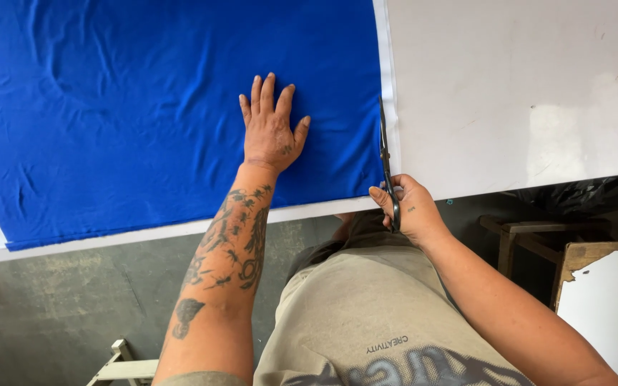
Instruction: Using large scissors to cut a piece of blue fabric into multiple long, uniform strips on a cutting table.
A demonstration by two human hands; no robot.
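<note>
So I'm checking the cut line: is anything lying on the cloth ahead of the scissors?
Nothing visible. The scissors in the right hand run along the blue cloth edge, which looks bare ahead. The left hand presses flat well to the side.

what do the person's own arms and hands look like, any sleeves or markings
Both arms are bare, with no sleeves showing and no gloves. The left forearm carries dark tattoos from wrist to elbow, including insect shapes and a moth or butterfly, and the left hand has a small one too. The right hand bears one tiny dark mark.
</note>
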